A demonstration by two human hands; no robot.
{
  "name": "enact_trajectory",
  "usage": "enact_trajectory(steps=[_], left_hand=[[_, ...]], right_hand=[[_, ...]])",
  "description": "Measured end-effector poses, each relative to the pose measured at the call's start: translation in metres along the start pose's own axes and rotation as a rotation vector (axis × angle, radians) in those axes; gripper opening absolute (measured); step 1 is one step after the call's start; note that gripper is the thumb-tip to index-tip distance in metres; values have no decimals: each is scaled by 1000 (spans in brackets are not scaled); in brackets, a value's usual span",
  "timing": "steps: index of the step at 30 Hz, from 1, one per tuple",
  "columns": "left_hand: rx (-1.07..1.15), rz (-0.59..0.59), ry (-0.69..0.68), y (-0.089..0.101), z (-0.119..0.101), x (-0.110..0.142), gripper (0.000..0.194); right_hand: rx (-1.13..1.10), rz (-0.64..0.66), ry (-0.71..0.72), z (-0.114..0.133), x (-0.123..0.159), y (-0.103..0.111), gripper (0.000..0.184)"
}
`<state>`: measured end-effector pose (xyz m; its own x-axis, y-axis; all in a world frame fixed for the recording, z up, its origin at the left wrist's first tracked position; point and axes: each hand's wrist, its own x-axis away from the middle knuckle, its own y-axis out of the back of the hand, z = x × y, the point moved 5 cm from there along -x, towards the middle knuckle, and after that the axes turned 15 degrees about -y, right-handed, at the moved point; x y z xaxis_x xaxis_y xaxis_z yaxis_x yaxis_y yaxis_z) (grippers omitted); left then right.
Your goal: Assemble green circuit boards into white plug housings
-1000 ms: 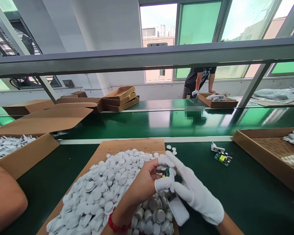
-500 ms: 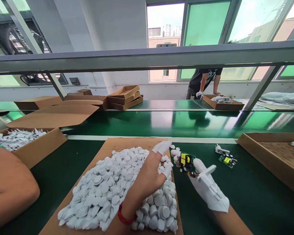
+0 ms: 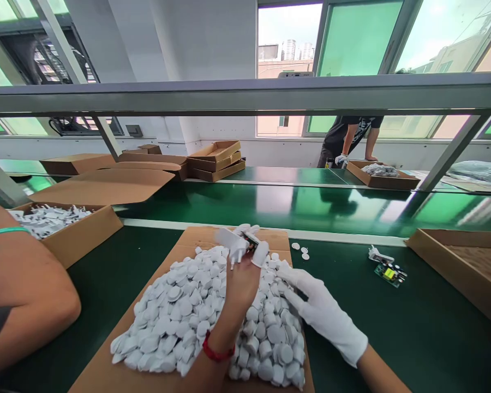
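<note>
Head view: left hand (image 3: 245,267), centre, grips a white part (image 3: 236,243); gloved right hand (image 3: 321,305), right of centre, fingers extended at white caps (image 3: 274,327).

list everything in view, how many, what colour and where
round caps: many, white, piled centre
cardboard sheet: one, brown, under caps
loose discs: three, white, beyond pile's right side
circuit board: one, green and yellow, right
plastic piece: one, white, beside board
near boxes: two, brown, left and right
stacked trays: three, brown, far side
far tray: one, brown, by far person
bench: green, below
rail: one, grey, across top
other people: two, far side and left edge
held part: one, white and dark, left hand
left hand: one, white-tipped fingers, centre
right hand: one, white-gloved, pile's right edge
</note>
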<state>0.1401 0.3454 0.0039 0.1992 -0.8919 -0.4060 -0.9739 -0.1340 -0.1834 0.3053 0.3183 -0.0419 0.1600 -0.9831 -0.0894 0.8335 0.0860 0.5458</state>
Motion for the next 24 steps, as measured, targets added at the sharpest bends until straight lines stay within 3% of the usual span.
enact_trajectory(steps=[2, 5, 9, 12, 13, 18, 21, 24], left_hand=[[33, -114, -1, 3, 2, -5, 37], [220, -230, 55, 2, 5, -10, 53], [439, -265, 197, -1, 7, -13, 56], [501, -203, 278, -5, 5, -13, 57], [486, -162, 282, -6, 5, -13, 57], [293, 42, 298, -9, 10, -8, 51], [173, 120, 317, -8, 15, -5, 42], [21, 201, 286, -9, 14, -5, 32]], right_hand=[[101, 61, 107, 6, 3, -9, 37], [82, 51, 112, 5, 2, -10, 28], [-128, -172, 6, -15, -8, 13, 20], [-261, -368, -153, -43, -15, 30, 28], [-228, -365, -195, -50, -17, 31, 30], [317, -76, -249, -55, -22, 3, 49], [419, -128, -209, -50, -20, -6, 49], [362, -139, -171, -50, -21, -9, 43]])
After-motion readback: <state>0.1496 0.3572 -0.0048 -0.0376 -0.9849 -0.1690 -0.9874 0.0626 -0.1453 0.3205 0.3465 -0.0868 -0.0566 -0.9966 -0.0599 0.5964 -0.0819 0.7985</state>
